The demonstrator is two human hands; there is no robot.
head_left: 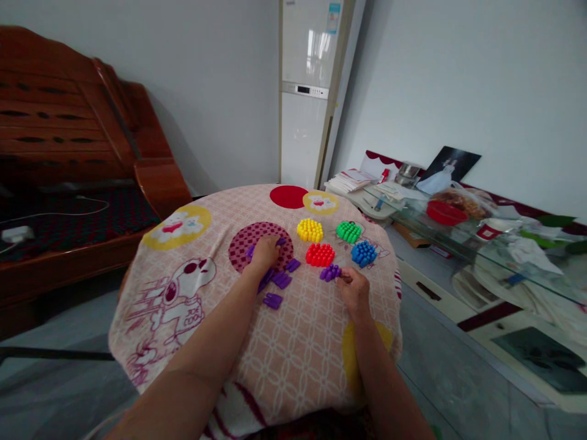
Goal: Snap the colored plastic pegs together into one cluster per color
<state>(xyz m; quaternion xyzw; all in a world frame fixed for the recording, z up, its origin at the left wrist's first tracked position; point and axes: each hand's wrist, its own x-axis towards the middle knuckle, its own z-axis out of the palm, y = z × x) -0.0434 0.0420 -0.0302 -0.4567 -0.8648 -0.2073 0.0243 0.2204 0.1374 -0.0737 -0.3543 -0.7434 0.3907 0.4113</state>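
On the cloth-covered table (302,342), my left hand (266,252) reaches over loose purple plastic pieces (281,280), several of which lie flat around it. Its fingers point away from me and are largely hidden, so their grip does not show clearly. My right hand (355,288) is closed in a pinch at the right side of a small purple cluster (330,272) of upright, round-topped pieces. Its fingertips touch a purple piece at the cluster's edge. Just behind stand similar clusters in red (320,255), yellow (310,230), green (348,231) and blue (364,253).
A wooden bench (59,122) stands at the left. Behind the table is a tall white cabinet-like appliance (305,122). Along the right wall, a glass-topped stand (486,238) carries papers, a red bowl (446,212), a cup (488,230) and bags.
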